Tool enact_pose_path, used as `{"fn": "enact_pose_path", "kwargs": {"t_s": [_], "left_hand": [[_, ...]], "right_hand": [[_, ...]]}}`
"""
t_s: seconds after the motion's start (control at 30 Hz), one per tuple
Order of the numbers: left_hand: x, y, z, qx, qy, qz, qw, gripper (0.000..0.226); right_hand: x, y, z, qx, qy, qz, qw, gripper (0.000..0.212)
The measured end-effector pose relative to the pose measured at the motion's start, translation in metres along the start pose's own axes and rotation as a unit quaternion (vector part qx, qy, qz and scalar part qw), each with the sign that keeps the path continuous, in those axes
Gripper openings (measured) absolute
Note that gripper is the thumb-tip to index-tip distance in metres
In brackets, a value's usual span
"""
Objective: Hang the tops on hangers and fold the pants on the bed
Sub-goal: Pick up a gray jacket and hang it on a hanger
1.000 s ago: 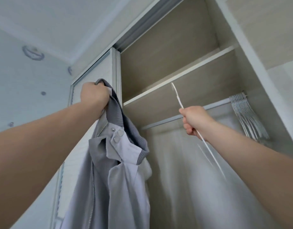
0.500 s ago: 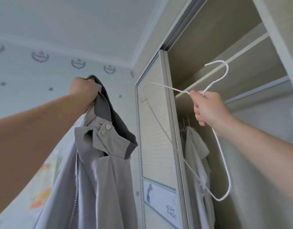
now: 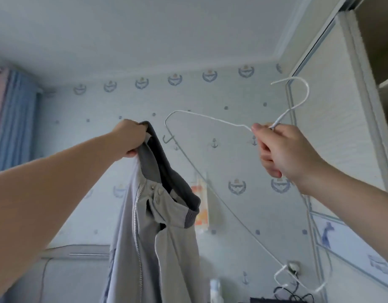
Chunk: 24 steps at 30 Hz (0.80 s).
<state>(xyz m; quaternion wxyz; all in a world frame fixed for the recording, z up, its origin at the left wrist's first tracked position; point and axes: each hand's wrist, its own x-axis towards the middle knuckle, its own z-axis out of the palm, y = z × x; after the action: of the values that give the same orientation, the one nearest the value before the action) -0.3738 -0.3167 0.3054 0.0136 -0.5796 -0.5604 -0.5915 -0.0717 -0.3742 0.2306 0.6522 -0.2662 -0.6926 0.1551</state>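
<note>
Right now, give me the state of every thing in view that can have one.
Jacket, hanging by its collar from the left hand, zip undone, not on the hanger.
Hanger, empty, held at the neck below its hook.
Left hand, grips the jacket collar.
Right hand, fingers curled round the hanger neck.
Wardrobe, open.

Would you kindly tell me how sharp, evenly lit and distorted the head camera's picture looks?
Head view: soft, even light, no glare or hard shadows; wide-angle bending curves the wardrobe door edge; the left forearm near the lens is blurred; the jacket reads fairly sharp, the lower wire of the hanger faint against wallpaper.
</note>
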Motion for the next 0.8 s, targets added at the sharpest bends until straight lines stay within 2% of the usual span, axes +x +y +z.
{"fn": "enact_pose_path", "kwargs": {"t_s": [0.17, 0.3, 0.4, 0.53, 0.67, 0.8], "left_hand": [[-0.006, -0.068, -0.082, 0.054, -0.02, -0.06, 0.997, 0.029], [-0.026, -0.121, -0.138, 0.088, -0.038, -0.073, 0.993, 0.036], [-0.047, -0.165, -0.17, 0.101, -0.065, -0.082, 0.989, 0.033], [-0.081, -0.225, -0.196, 0.096, -0.068, -0.104, 0.988, 0.027], [-0.122, -0.289, -0.21, 0.11, -0.06, -0.129, 0.984, 0.027], [-0.169, -0.341, -0.219, 0.152, -0.057, -0.118, 0.98, 0.027]], "right_hand": [[-0.031, -0.001, 0.113, 0.056, -0.071, 0.022, 0.996, 0.046], [-0.062, 0.002, 0.185, 0.091, -0.115, 0.04, 0.988, 0.046], [-0.092, 0.01, 0.228, 0.106, -0.131, 0.05, 0.984, 0.048], [-0.141, 0.029, 0.279, 0.111, -0.155, 0.049, 0.98, 0.046], [-0.197, 0.045, 0.316, 0.156, -0.18, 0.094, 0.967, 0.045], [-0.257, 0.058, 0.343, 0.168, -0.208, 0.135, 0.954, 0.044]]}}
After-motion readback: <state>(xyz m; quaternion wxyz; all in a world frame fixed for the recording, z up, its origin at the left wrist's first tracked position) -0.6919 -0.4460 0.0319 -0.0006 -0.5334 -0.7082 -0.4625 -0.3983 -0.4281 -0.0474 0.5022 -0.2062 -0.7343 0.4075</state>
